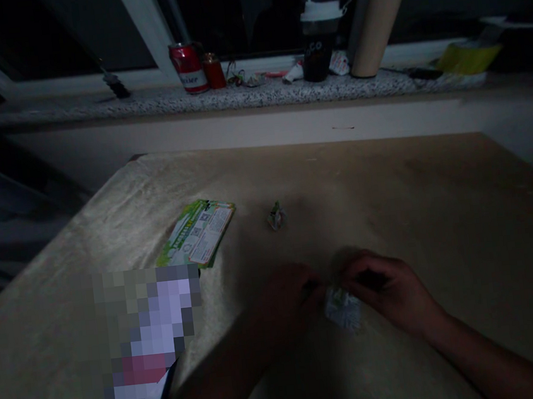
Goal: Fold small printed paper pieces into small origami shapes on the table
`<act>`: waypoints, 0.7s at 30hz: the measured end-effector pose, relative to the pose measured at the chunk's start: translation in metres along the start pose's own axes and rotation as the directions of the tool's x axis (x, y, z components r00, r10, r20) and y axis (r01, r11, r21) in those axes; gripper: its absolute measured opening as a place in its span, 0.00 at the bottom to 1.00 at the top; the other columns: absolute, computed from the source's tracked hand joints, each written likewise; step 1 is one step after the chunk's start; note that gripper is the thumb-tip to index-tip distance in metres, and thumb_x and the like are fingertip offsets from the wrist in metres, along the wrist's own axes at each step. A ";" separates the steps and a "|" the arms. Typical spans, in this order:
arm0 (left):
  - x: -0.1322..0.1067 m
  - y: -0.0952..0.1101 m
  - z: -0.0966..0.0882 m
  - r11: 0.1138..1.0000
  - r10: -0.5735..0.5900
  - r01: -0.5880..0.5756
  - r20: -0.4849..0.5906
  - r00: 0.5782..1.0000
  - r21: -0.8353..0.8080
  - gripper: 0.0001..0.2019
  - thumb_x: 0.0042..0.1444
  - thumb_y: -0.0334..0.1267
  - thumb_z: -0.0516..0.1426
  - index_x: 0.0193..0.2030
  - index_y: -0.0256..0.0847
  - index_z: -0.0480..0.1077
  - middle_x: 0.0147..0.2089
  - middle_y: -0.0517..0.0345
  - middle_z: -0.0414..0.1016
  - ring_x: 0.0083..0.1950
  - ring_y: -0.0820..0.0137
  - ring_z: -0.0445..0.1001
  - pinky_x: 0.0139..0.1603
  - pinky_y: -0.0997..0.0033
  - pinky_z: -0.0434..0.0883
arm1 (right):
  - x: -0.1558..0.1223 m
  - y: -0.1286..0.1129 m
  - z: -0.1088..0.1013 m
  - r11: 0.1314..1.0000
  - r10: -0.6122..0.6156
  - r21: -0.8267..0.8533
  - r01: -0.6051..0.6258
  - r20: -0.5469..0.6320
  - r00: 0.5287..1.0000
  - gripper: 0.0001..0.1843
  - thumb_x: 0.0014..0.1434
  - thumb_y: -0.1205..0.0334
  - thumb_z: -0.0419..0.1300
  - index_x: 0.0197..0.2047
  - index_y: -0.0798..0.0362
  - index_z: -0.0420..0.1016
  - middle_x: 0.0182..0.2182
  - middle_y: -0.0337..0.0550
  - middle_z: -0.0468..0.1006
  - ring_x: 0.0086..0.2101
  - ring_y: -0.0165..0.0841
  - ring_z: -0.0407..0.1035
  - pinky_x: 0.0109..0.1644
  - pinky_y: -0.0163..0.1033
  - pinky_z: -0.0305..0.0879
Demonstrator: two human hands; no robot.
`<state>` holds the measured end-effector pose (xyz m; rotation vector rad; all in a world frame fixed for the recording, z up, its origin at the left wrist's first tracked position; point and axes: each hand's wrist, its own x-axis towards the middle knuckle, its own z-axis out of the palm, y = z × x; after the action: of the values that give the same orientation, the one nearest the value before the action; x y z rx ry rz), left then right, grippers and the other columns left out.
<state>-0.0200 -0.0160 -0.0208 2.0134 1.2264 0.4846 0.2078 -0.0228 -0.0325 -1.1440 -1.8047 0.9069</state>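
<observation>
Both of my hands rest low on a tan table [413, 197] in dim light. Between them lies a small crumpled piece of white and green paper [342, 308]. My left hand [287, 302] is curled at the paper's left edge, its fingers pinched on it. My right hand [388, 291] is curled over the paper's right side, fingertips gripping it too. A smaller crumpled green scrap [276, 216] lies on the table farther away, clear of both hands. A green and white printed leaflet [198, 233] lies flat to the left.
A phone with a blurred lit screen [143, 346] lies at the front left. On the stone window sill [95, 106] behind stand a red can [189, 66], a dark cup with a white lid [319, 40], a cardboard tube [378, 16] and small clutter.
</observation>
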 end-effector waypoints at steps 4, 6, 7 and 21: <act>0.000 -0.002 -0.003 1.000 0.021 -0.021 -0.048 0.999 0.000 0.04 0.65 0.37 0.59 0.41 0.41 0.76 0.41 0.57 0.77 0.44 0.65 0.74 0.50 0.64 0.68 | 0.000 -0.003 -0.003 0.998 -0.047 -0.049 0.048 0.016 0.999 0.03 0.64 0.67 0.64 0.38 0.50 0.78 0.36 0.43 0.82 0.39 0.37 0.77 0.43 0.43 0.73; -0.001 0.000 -0.005 0.998 0.061 -0.061 -0.076 0.995 0.006 0.04 0.65 0.38 0.60 0.41 0.41 0.75 0.42 0.57 0.77 0.46 0.65 0.74 0.52 0.63 0.68 | 0.001 -0.005 -0.006 0.986 -0.114 -0.117 0.122 0.075 0.991 0.04 0.65 0.68 0.63 0.40 0.49 0.79 0.37 0.44 0.81 0.42 0.39 0.76 0.48 0.47 0.72; -0.001 0.001 -0.006 0.995 0.100 -0.100 -0.059 0.993 0.015 0.04 0.63 0.38 0.62 0.41 0.41 0.75 0.43 0.56 0.77 0.47 0.64 0.74 0.54 0.62 0.68 | 0.001 -0.005 -0.007 0.976 -0.139 -0.153 0.156 0.115 0.984 0.04 0.64 0.67 0.64 0.42 0.49 0.79 0.39 0.44 0.81 0.45 0.40 0.76 0.51 0.50 0.71; -0.008 0.012 -0.005 0.984 0.051 -0.051 -0.005 0.999 -0.172 0.09 0.66 0.36 0.58 0.49 0.47 0.78 0.42 0.61 0.81 0.42 0.68 0.78 0.46 0.68 0.71 | -0.008 -0.014 -0.003 0.967 0.110 0.240 -0.087 -0.087 0.990 0.02 0.62 0.61 0.69 0.39 0.47 0.84 0.38 0.44 0.87 0.38 0.37 0.83 0.39 0.38 0.81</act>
<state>-0.0193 -0.0247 -0.0081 1.9012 1.0971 0.5956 0.2078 -0.0346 -0.0204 -1.1137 -1.5251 1.0719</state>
